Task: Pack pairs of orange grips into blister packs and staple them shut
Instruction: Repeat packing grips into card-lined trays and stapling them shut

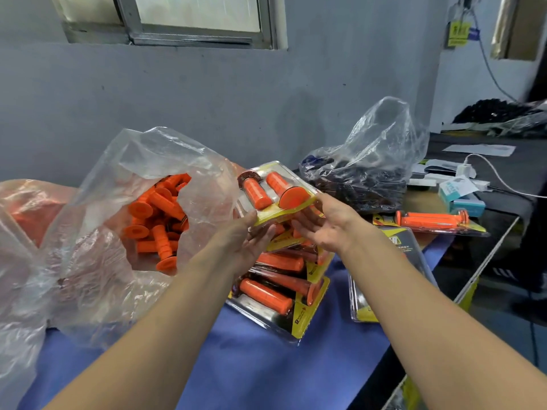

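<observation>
1. Both hands meet at one clear plastic blister pack with a yellow card backing (281,199), held tilted above the stack; left hand (251,236) grips its near-left edge, thumb on top and fingers under; right hand (328,224) grips the near-right corner, fingers loosely spread.
2. Held pack carries two ribbed orange rubber grips (268,189), side by side, one flared flange facing the camera.
3. Below the hands: stack of filled blister packs (284,288) on a blue table cover (266,365). Yellow card corners show a large "2"; the finer print is unreadable.
4. Left: crinkled clear plastic bag (118,220), mouth open, full of loose orange grips (158,217).
5. Right: another filled pack (432,221); an empty pack (393,273) under the right forearm, with "ERGY" legible.
6. Behind: clear bag of dark parts (370,173).
</observation>
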### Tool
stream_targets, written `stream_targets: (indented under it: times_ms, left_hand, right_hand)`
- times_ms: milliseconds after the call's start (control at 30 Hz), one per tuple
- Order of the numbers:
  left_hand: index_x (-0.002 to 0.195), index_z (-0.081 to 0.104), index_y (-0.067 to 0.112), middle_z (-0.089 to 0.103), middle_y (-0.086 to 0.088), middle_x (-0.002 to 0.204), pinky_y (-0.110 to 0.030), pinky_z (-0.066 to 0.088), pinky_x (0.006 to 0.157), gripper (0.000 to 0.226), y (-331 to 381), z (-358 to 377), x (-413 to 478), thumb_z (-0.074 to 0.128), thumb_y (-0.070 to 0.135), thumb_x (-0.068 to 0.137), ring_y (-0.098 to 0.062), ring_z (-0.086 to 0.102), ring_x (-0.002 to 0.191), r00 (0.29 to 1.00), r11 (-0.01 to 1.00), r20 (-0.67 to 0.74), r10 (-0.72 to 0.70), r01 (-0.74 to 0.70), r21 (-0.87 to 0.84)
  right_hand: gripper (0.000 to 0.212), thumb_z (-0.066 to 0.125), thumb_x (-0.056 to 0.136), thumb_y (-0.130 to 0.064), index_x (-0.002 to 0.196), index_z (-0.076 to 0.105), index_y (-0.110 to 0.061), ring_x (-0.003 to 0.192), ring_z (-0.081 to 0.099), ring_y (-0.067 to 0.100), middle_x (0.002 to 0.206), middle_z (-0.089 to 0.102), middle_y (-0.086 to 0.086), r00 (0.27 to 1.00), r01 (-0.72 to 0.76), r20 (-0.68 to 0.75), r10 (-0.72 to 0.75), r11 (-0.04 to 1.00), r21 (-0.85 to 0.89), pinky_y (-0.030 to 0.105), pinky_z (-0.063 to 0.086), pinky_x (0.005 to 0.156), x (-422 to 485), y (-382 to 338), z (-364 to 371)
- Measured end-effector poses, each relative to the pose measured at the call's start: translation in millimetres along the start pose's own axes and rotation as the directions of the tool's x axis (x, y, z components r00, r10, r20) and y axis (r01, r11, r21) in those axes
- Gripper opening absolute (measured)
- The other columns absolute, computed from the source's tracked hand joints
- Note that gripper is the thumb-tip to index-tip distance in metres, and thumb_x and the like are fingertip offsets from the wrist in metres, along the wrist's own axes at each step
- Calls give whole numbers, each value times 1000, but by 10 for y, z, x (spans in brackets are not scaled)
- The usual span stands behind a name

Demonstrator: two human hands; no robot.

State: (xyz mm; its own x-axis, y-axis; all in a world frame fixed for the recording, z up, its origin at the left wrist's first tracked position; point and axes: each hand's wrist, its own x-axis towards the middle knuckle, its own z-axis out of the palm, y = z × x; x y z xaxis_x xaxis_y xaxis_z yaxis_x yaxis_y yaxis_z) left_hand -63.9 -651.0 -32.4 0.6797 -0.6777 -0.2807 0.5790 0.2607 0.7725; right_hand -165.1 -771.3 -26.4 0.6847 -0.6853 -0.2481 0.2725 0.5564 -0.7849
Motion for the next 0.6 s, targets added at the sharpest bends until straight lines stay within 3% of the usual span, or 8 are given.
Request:
stream_targets:
  times_ms: [100,267,333,400,467,600]
  left_hand:
    - [92,58,-2,60,-16,85,-35,61,73,13,-41,63,14,55,8,99,-24,65,83,995,997,76,67,-64,-43]
    - [92,53,-1,64,-16,80,-24,59,64,11,-14,280,89,52,6,100,-19,66,69,983,978,28,183,-179,-102]
    - [92,54,-1,69,-13,69,-26,60,66,8,-11,304,123,54,5,98,-19,70,61,979,979,27,201,-200,-48]
    - [94,55,-1,70,-13,68,-27,61,68,6,-27,307,135,56,5,97,-20,71,66,983,984,46,177,-178,24]
    - [97,56,-1,68,-15,80,-29,62,71,7,-35,307,132,59,5,95,-23,70,76,989,988,52,136,-140,68]
    - [94,57,4,64,-14,81,-29,62,63,8,-41,336,152,63,8,93,-21,67,73,993,986,-22,116,-112,124]
  right_hand:
    - [15,49,99,-5,95,64,-7,69,62,21,76,62,12,997,59,-60,-56,996,63,35,59,58,18,-11,124]
    - [29,37,104,-4,80,54,0,55,56,18,69,53,12,992,78,-119,-40,941,330,31,57,47,125,-25,277]
    - [33,41,106,-17,80,56,-1,52,60,18,67,58,12,978,136,-194,-79,943,303,31,59,49,176,-17,259]
    - [32,46,104,-26,86,60,-5,56,63,18,68,63,10,973,157,-201,-112,961,229,32,59,52,186,1,222]
    - [20,54,101,-22,91,61,-6,63,63,19,73,65,10,983,139,-147,-113,973,182,32,57,55,194,15,193]
    - [16,59,98,-19,94,61,-3,72,64,21,81,65,12,994,91,-81,-75,971,222,31,57,53,201,14,140]
